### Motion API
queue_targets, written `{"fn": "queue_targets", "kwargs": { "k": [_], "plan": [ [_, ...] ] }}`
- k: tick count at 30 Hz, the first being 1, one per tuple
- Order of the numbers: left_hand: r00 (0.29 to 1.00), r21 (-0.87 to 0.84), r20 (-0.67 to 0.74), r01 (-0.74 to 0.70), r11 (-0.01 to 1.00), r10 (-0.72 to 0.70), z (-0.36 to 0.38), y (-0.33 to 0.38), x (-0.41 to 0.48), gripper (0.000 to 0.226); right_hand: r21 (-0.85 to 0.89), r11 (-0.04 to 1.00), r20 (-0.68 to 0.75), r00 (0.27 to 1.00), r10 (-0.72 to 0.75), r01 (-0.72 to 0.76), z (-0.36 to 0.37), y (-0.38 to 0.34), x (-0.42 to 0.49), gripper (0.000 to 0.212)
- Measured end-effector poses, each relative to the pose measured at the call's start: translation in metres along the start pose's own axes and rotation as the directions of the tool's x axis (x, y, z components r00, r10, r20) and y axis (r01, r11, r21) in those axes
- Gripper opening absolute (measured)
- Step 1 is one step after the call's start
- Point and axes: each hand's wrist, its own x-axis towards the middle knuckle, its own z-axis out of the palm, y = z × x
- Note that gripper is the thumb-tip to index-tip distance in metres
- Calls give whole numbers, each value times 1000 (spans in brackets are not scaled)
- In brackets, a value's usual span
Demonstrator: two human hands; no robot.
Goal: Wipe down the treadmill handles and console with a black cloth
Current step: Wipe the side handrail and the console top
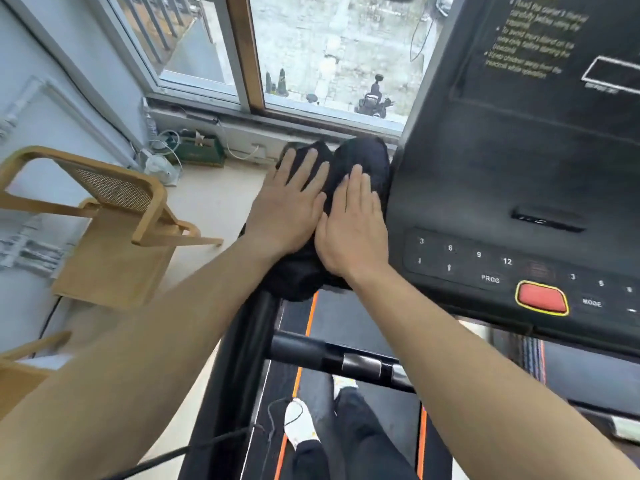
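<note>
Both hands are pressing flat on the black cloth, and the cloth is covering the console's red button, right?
No. The left hand and right hand press flat on the black cloth, but the head view shows it beside the console, with the red button uncovered.

Bright window (332, 46) daylight; soft blur, wide-angle edge distortion.

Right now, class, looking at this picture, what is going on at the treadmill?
A person stands on the treadmill belt with both hands laid flat on a black cloth. The left hand and right hand lie side by side, fingers straight, pressing the cloth onto the top of the left side rail, just beside the console. Neither hand is touching the console panel or its red button.
</note>
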Motion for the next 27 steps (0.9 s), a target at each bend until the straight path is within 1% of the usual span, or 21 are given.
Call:
{"fn": "queue_targets", "kwargs": {
  "k": [1, 3, 4, 6, 8, 11, 13, 15, 16, 18, 19, 21, 22, 24, 25, 27],
  "plan": [
    [1000, -30, 0, -6, 1000, 6, -1, 4, -23, 61, 4, 1000, 2, 1000, -16, 16, 2, -3, -22, 65],
    [999, -86, 13, -33, 996, 34, -4, 8, -61, 60, -1, 998, -45, 997, -55, 55, 9, -7, -56, 61],
    [999, -113, 21, -37, 993, 39, -3, 6, -73, 59, -6, 998, -63, 996, -65, 65, 12, -8, -63, 58],
    [1000, -164, 22, 2, 986, 2, -2, 3, -85, 59, -3, 998, -87, 994, -67, 67, 12, -11, -60, 56],
    [997, -201, 10, 80, 976, -79, -2, 3, -83, 56, -2, 996, -51, 995, -84, 84, 6, -14, -45, 56],
    [984, -224, -4, 174, 959, -179, -3, 5, -61, 55, -29, 985, 21, 986, -168, 169, -1, -10, -34, 58],
    [978, -210, -3, 202, 957, -208, -7, 7, -42, 57, -45, 972, 41, 972, -229, 231, -8, 0, -37, 54],
    [980, -196, 34, 200, 960, -197, -12, 7, -29, 60, -53, 961, 43, 962, -268, 270, -14, 9, -43, 44],
    [981, -198, 52, 195, 961, -189, -15, 8, -28, 62, -60, 955, 33, 957, -288, 290, -18, 15, -47, 41],
    [979, -201, 33, 205, 958, -202, -19, 10, -36, 66, -43, 948, 1, 949, -316, 316, -25, 28, -48, 37],
    [975, -218, 16, 220, 951, -222, -20, 13, -42, 68, -28, 948, -43, 948, -317, 316, -28, 35, -44, 35],
    [963, -257, 47, 267, 929, -264, -20, 22, -53, 77, -58, 949, -133, 940, -314, 309, -28, 47, -31, 32],
    [958, -245, 74, 286, 926, -277, -18, 27, -55, 82, -114, 938, -131, 931, -341, 328, -25, 49, -25, 33],
    [949, -207, 94, 314, 927, -300, -13, 31, -51, 88, -192, 896, -31, 910, -412, 399, -16, 46, -21, 43],
    [944, -205, 97, 329, 922, -315, -12, 30, -46, 89, -194, 890, 11, 909, -418, 412, -11, 45, -24, 49],
    [936, -207, 100, 350, 913, -337, -11, 26, -33, 91, -175, 906, 37, 922, -385, 386, -8, 42, -37, 53]
  ]
}}
